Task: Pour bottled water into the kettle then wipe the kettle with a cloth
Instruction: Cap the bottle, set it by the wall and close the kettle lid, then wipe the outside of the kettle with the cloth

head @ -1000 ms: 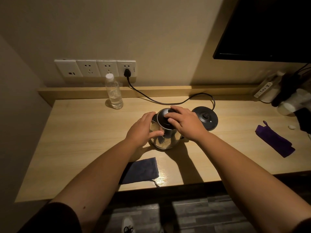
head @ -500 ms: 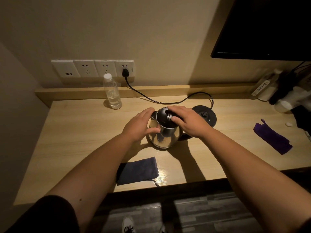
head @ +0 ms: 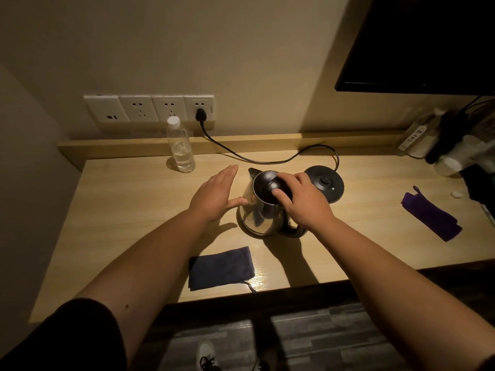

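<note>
1. the kettle, made of shiny steel, stood upright on the wooden desk, near the middle, off its black base, which lay just beside it on the right.
2. the right hand was closed around the black lid at the top of the kettle; the thumb pressed on the near side and the fingers curled over the far side.
3. the left hand was open, with flat fingers held together. only the thumb tip seemed to touch the kettle wall; the palm was apart from it.
4. the water bottle stood upright with its white cap on, at the back left of the desk, well apart from the kettle and under the wall sockets.
5. a black cable ran from the right socket along the desk to the base.
6. a dark blue cloth lay flat near the front edge of the desk, in front of the kettle and not touching it.
7. a purple cloth lay folded on the right side, well apart from both hands.
8. the kettle spout pointed to the back left, and its handle to the front right, under the right wrist.
</note>
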